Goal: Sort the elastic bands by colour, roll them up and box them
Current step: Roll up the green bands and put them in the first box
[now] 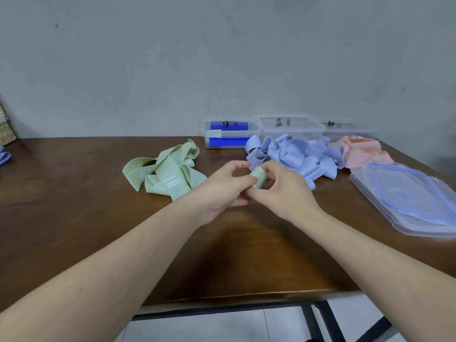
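A rolled green band (258,177) sits between both hands above the middle of the brown table (74,218). My left hand (222,187) pinches its left end and my right hand (278,187) curls round its right side. A loose pile of green bands (162,170) lies to the left. A pile of blue bands (296,154) lies behind my right hand, and pink bands (357,150) lie further right. Three clear boxes stand along the wall: the left box (230,134) with blue clips, the middle box (291,125), and the right box (350,130).
Stacked clear lids with blue seals (407,198) lie at the table's right edge. A woven basket (6,129) and a bit of blue fabric (3,155) show at the far left. The table's front edge runs under my forearms, with floor tiles below.
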Motion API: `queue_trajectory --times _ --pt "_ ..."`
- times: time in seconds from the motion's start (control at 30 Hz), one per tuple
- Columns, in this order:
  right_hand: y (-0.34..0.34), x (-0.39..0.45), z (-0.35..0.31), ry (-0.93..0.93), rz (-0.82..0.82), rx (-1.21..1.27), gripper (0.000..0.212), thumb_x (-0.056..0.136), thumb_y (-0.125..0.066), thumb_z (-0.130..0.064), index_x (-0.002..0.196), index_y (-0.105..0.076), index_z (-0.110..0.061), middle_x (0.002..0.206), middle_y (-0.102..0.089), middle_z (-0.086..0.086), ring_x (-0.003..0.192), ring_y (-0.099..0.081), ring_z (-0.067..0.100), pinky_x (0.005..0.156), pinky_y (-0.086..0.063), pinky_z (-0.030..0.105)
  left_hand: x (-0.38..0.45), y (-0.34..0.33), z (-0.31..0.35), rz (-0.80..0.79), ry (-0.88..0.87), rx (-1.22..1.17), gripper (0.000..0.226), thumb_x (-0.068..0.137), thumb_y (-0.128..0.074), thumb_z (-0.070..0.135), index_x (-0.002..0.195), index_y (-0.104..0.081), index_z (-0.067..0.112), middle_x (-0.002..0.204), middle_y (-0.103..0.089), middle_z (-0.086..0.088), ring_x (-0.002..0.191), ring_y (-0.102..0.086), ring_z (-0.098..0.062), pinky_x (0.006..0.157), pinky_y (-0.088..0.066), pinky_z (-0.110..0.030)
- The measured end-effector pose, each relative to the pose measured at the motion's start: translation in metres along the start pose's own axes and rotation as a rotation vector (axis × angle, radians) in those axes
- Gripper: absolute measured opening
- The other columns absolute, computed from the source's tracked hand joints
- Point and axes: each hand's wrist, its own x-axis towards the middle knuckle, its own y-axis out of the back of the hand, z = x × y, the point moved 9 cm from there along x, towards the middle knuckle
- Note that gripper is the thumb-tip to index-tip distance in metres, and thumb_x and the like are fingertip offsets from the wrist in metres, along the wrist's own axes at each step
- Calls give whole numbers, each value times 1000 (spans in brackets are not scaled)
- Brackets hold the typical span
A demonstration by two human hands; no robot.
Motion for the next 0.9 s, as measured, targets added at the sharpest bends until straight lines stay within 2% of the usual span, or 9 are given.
queue_trajectory --times 0.07,0.23,0.3,0.43,0.5,0.57,0.63,0.77,0.9 --pt "-5 18 6 -18 2 11 29 74 -71 -46 97 -59 -34 86 -68 -16 83 -63 3 75 -56 35 15 7 1 9 12 -13 41 94 -66 19 132 -53 29 109 -71 -2 87 -72 -10 90 -58 -34" --pt "-25 68 11 -15 -28 69 46 74 -70 -49 114 -49 -45 99 -64 -18 91 -62 3 78 -55 33 68 32 14 79 -45 86 34 90 -68 22 122 -59 31 108 -69 5 94 -69 -10 82 -59 -29" --pt "-26 91 10 2 -26 82 59 74 -73 -50 125 -44 -51 103 -60 -20 94 -61 3 75 -53 28 92 41 21 68 -59 91 31 89 -66 21 119 -60 30 100 -68 9 83 -67 -7 72 -54 -25" --pt "-33 136 10 85 -87 90 49 67 -65 -67 114 -55 -57 102 -65 -16 93 -60 9 80 -50 27 140 73 35 98 -88 168 28 87 -64 19 114 -63 27 81 -66 2 61 -59 -7 60 -47 -21" --pt "-36 157 16 125 -119 55 40 79 -65 -56 119 -57 -52 104 -65 -24 97 -59 4 89 -50 28 162 88 41 106 -84 234 27 84 -66 21 110 -65 28 83 -71 -1 60 -60 -5 63 -51 -21" --pt "-36 178 21 160 -124 -21 35 89 -68 -37 122 -62 -43 99 -60 -36 98 -53 -5 91 -42 14 179 100 45 105 -65 298 28 81 -69 26 108 -63 30 78 -71 0 59 -59 -6 67 -50 -21" --pt "-36 200 22 191 -117 -71 34 90 -70 -29 123 -66 -33 104 -59 -31 98 -50 -5 94 -38 14 194 107 47 73 -61 354 35 79 -72 29 111 -58 32 70 -66 4 59 -53 -8 65 -43 -22" --pt "-41 236 16 267 -174 -177 35 87 -73 -23 122 -69 -24 112 -64 -13 100 -49 9 92 -37 20 219 112 55 9 -73 379 49 84 -72 22 125 -48 33 64 -54 7 52 -42 -8 49 -34 -15" --pt "-45 264 6 303 -242 -223 33 86 -75 -26 119 -71 -24 92 -59 -24 91 -45 2 84 -34 8 242 125 64 6 -89 378 51 85 -72 20 127 -47 33 55 -50 14 51 -42 -8 48 -34 -15"
